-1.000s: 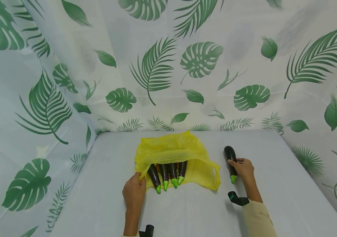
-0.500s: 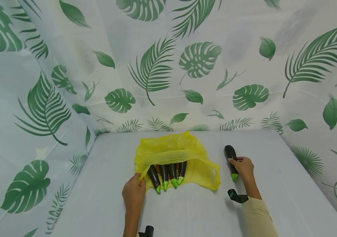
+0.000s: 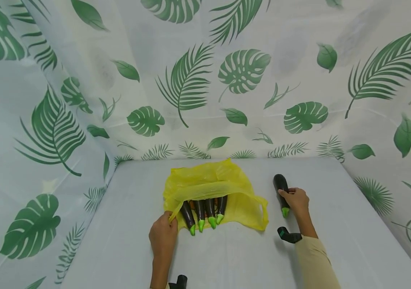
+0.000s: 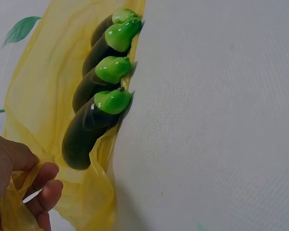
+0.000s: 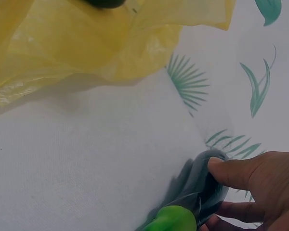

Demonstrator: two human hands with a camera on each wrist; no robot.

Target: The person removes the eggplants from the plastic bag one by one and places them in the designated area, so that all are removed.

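Observation:
A yellow plastic bag (image 3: 205, 176) lies on the white table with its mouth toward me. Several dark eggplants (image 3: 188, 214) lie side by side in the mouth, green stem ends outward; their far ends are hidden under the bag's upper layer. My left hand (image 3: 163, 233) pinches the bag's left handle, which bunches between thumb and fingers in the left wrist view. To the right of the bag, my right hand (image 3: 299, 200) grips another eggplant (image 3: 280, 182) by its middle, thumb on one side and fingers on the other. Its green end (image 5: 173, 219) points toward me.
The bag's right handle loop (image 3: 264, 210) lies loose between the bag and the right hand. A leaf-printed white sheet (image 3: 198, 92) rises at the table's back and both sides. Dark wrist-worn camera mounts (image 3: 288, 235) stick out from the wrists.
My right hand and its eggplant have shifted slightly away from me. The left hand, the bag and the eggplants in it stay put.

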